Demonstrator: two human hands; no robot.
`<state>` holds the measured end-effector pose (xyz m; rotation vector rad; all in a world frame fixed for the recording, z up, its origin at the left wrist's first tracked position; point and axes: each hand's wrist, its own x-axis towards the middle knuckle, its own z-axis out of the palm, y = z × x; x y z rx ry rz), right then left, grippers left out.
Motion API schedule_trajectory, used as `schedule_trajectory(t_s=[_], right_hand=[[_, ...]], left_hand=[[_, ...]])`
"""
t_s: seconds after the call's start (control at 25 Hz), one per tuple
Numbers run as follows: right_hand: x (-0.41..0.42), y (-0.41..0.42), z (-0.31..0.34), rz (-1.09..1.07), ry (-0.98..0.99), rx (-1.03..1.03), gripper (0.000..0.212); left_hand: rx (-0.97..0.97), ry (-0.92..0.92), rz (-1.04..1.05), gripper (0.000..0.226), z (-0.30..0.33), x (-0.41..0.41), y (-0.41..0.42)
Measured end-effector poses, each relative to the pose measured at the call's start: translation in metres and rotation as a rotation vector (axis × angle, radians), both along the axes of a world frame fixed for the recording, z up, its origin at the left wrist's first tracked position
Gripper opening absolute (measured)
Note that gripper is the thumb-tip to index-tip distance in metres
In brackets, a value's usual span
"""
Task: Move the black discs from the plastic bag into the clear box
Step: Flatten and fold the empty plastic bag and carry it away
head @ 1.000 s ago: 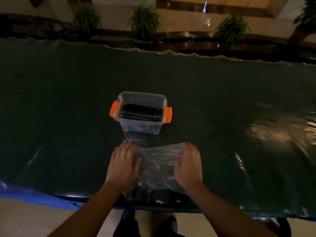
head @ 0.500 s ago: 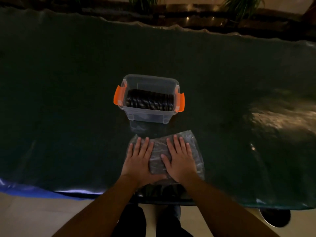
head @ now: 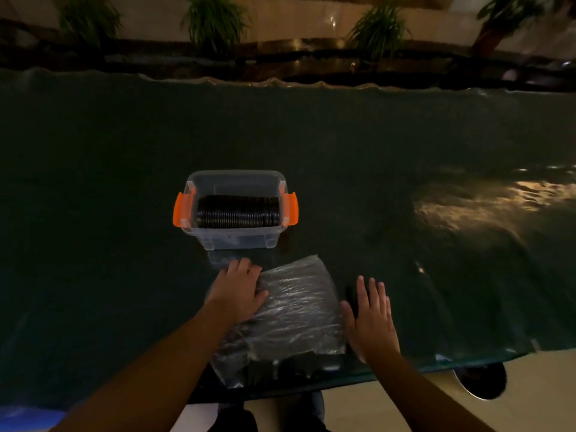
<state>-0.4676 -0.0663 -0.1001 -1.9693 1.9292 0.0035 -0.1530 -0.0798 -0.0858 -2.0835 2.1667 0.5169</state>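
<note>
A clear box [head: 235,239] with orange side latches stands on the dark table, and a row of black discs [head: 238,211] lies on edge inside it. Just in front of it a crinkled plastic bag [head: 296,310] lies flat, its near end hanging over the table's front edge. My left hand [head: 240,291] presses flat on the bag's left side, fingers pointing toward the box. My right hand [head: 371,319] lies flat on the table beside the bag's right edge, fingers spread, holding nothing. I cannot tell whether any discs are in the bag.
The dark green table cover [head: 93,213] stretches wide to both sides and has a wavy far edge. Potted plants [head: 215,17] stand beyond it. A round dark object [head: 480,380] sits on the floor at the lower right. A light glare [head: 486,201] marks the cover at right.
Both hands were together on the middle of the bag half a second ago. They have spread apart: the left to the bag's left side, the right off the bag onto the table.
</note>
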Motion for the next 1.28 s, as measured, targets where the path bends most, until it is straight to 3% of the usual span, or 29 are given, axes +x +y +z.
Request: schedule_trajectory(t_s=[0.2, 0.32, 0.44, 0.6, 0.72, 0.84, 1.0, 1.08, 1.16, 1.28], right_hand=[[-0.007, 0.027, 0.029, -0.133, -0.175, -0.019, 0.086], [-0.003, 0.034, 0.045, -0.229, -0.281, 0.018, 0.078], [0.008, 0.040, 0.059, -0.300, -0.417, -0.031, 0.065], [0.043, 0.037, 0.086, -0.596, -0.801, -0.026, 0.027], [0.069, 0.012, 0.118, -0.719, -1.129, 0.206, 0.028], [0.097, -0.025, 0.165, -0.535, -1.385, 0.487, 0.040], [0.141, -0.069, 0.226, -0.315, -1.572, 0.473, 0.038], [0.156, -0.081, 0.254, -0.233, -1.560, 0.391, 0.029], [0.161, -0.090, 0.281, -0.123, -1.493, 0.333, 0.012], [0.165, -0.096, 0.331, 0.042, -1.437, 0.290, 0.021]], left_hand=[[0.176, 0.028, -0.091, 0.018, 0.014, -0.011, -0.034], [0.254, 0.322, 0.023, 0.011, 0.033, -0.012, -0.034], [0.189, 0.602, 0.108, 0.014, 0.075, -0.013, -0.032], [0.050, 0.892, 0.135, 0.008, 0.151, -0.002, -0.031], [-0.042, 1.085, 0.253, 0.006, 0.198, 0.012, -0.029], [-0.103, 1.223, 0.374, 0.006, 0.233, 0.030, -0.025], [-0.240, 1.382, 0.436, 0.014, 0.278, 0.062, -0.016], [-0.331, 1.439, 0.450, 0.029, 0.301, 0.080, -0.009], [-0.407, 1.405, 0.422, 0.023, 0.325, 0.097, -0.002], [-0.469, 1.228, 0.400, 0.021, 0.361, 0.126, 0.010]])
